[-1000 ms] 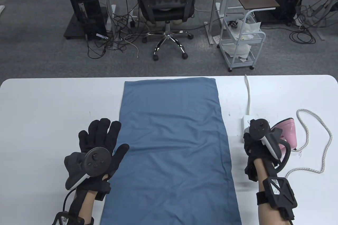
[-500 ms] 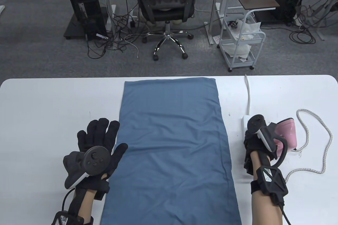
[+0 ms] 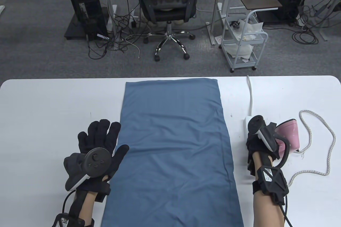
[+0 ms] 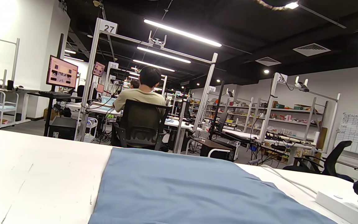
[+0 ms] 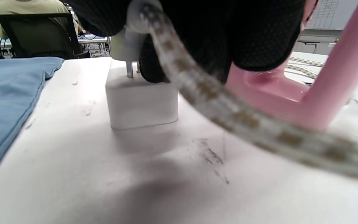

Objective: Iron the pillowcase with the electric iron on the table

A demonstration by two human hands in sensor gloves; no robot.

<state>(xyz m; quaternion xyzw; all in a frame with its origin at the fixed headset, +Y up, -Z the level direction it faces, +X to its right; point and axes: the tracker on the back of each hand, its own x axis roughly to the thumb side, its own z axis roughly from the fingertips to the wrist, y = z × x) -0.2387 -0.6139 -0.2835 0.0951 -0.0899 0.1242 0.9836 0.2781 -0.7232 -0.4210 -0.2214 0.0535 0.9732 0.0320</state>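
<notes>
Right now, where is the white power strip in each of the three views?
Table view: power strip right of the pillowcase, partly behind the right hand.
Left wrist view: power strip at the lower right corner.
Right wrist view: power strip at centre, plug going in.
Shared landmark: the blue pillowcase.

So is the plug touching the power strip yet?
Touching. The right wrist view shows the plug prongs entering the power strip top, though not fully seated; the right hand holds it.
</notes>
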